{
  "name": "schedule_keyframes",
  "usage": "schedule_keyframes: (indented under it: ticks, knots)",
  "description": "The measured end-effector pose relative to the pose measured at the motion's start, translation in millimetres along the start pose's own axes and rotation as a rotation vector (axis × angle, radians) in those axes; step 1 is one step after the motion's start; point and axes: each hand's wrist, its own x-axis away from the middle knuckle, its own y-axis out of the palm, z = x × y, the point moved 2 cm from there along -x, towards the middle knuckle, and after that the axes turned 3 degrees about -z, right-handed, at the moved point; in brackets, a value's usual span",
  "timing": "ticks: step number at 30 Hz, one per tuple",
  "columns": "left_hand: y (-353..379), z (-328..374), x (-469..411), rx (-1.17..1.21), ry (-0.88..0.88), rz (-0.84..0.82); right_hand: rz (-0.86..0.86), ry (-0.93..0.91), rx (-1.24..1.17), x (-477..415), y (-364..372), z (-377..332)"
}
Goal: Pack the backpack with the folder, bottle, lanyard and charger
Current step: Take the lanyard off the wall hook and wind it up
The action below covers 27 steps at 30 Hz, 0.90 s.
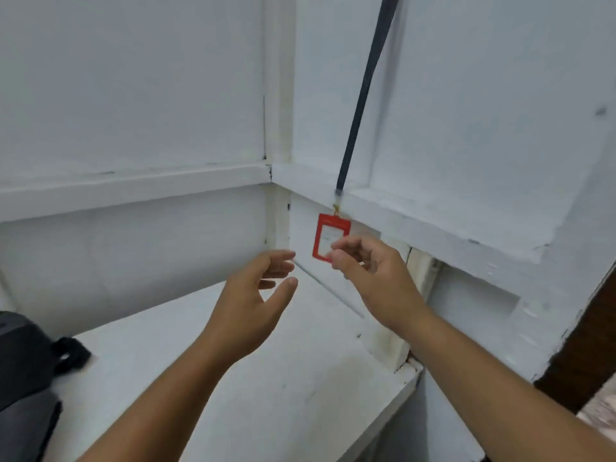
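**Two hands raised at a hanging lanyard; backpack at the table's left edge**

Two bare hands are up in front of a white panelled wall corner. One container is in view: a dark backpack (23,371) on the white table (266,395), cut off by the left edge of the picture. Its opening and contents cannot be seen from here.

A lanyard (363,95) with a dark strap hangs down from above the picture against the right-hand wall. A red badge holder (328,233) is clipped to its lower end.

Right hand (373,278): fingertips together at the lower right corner of the badge holder, apparently pinching it; blur prevents a firm finding on the grip.

Left hand (253,298): fingers and thumb apart, holding nothing, just left of and slightly below the badge holder, not touching it.
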Motion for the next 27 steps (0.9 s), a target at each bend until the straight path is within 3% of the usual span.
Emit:
schedule_keyframes:
  ticks: [6, 12, 19, 27]
  knots:
    - [13, 37, -92, 0.151, 0.064, -0.040, 0.081, 0.032, 0.005, -60, -61, -34]
    - [18, 61, -181, 0.344, 0.016, -0.074, 0.120, 0.161, 0.033, -137, -100, -84]
    - [23, 76, -240, 0.313, -0.045, -0.185, 0.179, 0.277, 0.397, -225, -117, -130]
    - [40, 77, -264, 0.309, 0.038, -0.304, 0.256, 0.147, 0.141, -284, -111, -133]
